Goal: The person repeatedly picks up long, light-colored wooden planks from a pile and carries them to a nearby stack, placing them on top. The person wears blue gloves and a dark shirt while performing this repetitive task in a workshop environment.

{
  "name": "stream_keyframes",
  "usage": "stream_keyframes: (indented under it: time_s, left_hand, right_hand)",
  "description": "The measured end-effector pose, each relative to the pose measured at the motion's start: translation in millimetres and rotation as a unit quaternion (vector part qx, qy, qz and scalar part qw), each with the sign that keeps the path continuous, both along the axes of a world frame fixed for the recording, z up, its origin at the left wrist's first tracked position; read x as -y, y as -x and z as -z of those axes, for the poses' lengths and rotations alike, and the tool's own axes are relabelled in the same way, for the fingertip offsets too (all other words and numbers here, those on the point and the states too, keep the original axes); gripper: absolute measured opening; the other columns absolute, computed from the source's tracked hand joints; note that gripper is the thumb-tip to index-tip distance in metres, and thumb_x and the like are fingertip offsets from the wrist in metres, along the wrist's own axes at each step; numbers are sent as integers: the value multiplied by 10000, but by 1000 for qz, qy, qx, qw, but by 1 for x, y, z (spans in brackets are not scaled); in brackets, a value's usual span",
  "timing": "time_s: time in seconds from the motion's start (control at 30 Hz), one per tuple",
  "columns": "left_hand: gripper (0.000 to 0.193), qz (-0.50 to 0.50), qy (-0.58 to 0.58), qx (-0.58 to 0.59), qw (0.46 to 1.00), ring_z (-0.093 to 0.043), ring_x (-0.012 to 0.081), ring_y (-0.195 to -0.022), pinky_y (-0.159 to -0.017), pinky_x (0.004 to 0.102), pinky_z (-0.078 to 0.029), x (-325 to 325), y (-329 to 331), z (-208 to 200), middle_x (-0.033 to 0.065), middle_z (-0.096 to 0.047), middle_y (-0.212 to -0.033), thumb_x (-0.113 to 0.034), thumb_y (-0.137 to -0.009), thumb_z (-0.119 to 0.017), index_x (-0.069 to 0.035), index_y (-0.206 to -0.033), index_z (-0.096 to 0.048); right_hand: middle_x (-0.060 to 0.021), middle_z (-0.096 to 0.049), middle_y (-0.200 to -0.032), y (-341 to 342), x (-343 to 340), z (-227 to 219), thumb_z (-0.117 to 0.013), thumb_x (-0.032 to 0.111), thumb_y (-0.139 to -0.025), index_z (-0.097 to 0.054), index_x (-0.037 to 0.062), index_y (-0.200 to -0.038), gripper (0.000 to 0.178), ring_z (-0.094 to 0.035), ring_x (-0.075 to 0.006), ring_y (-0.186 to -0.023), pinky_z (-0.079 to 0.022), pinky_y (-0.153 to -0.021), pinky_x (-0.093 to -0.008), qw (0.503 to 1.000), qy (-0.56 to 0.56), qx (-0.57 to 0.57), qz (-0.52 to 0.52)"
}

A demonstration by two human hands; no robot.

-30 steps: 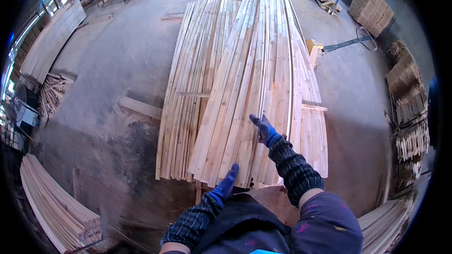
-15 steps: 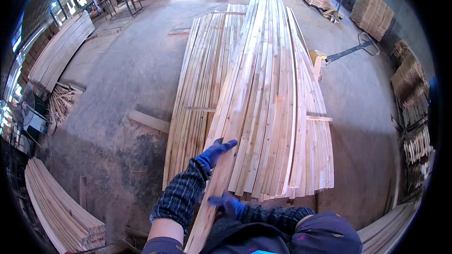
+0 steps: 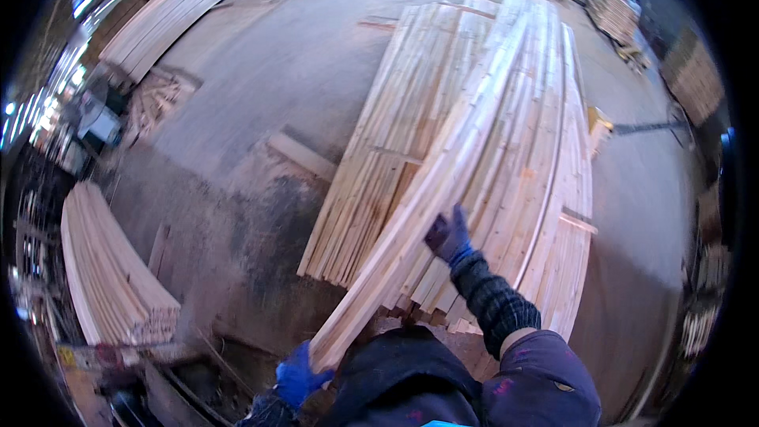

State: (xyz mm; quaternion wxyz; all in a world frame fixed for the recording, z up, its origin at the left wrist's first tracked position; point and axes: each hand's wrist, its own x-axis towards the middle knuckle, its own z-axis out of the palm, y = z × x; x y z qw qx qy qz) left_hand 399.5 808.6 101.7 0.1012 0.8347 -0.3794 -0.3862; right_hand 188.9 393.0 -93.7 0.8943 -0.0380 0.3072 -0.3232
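Note:
A long pale wooden board lies slantwise across the top of a large stack of boards, its near end jutting out toward my body. At that near end my left hand, in a blue glove, is closed on the board's edge, with the thumb by the end face. My right hand, gloved too, is over the stack just right of the slanting board, its fingers apart and nothing in them. To the left, a lower layer of boards shows beside the slanting one.
A bundle of boards stands at the near left, and a loose plank lies on the floor left of the stack. Farther left are a tall board pile and scrap sticks. A pallet jack handle sticks out at right.
My left hand has moved from midway along the board down to its near end. My right hand has come off it and reached forward over the stack. The view has turned left.

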Motion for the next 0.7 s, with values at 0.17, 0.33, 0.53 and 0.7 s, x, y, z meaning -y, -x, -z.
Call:
stream_keyframes:
  time_s: [0.17,0.33,0.53,0.7]
  left_hand:
    - [772,26,52,235,970,-617,371,-958,-828,514,-461,-133,-8,-5,191,-638,-1096,-485,-691,-749,-94,-1312,-508]
    - [781,4,37,295,955,-597,339,-1063,-887,486,-442,-193,-42,1,144,-623,-1187,-432,-685,-765,-132,-1354,-497]
    - [839,9,54,351,935,-611,312,-1049,-882,464,-470,-249,-100,24,121,-633,-1173,-419,-623,-800,-154,-1360,-499]
    - [755,-42,36,313,948,-634,332,-996,-853,456,-506,-306,-152,16,124,-641,-1149,-454,-593,-798,-141,-1241,-571]
  right_hand:
    - [-177,-599,-1158,-66,4,-63,-470,706,-852,-523,57,-1234,755,-578,-321,-1029,-459,-962,-467,990,128,30,55]
    - [-175,-604,-1062,-101,-43,-47,-381,630,-903,-525,40,-1212,682,-586,-332,-951,-476,-891,-488,987,159,35,15]
    - [-156,-624,-1155,-128,-72,-17,-433,702,-846,-539,49,-1293,799,-587,-316,-1083,-415,-1033,-510,967,239,71,-59]
    - [-154,-530,-1345,-176,-131,-80,-389,810,-792,-427,27,-1397,990,-525,-311,-1223,-352,-1111,-491,946,305,28,-111]
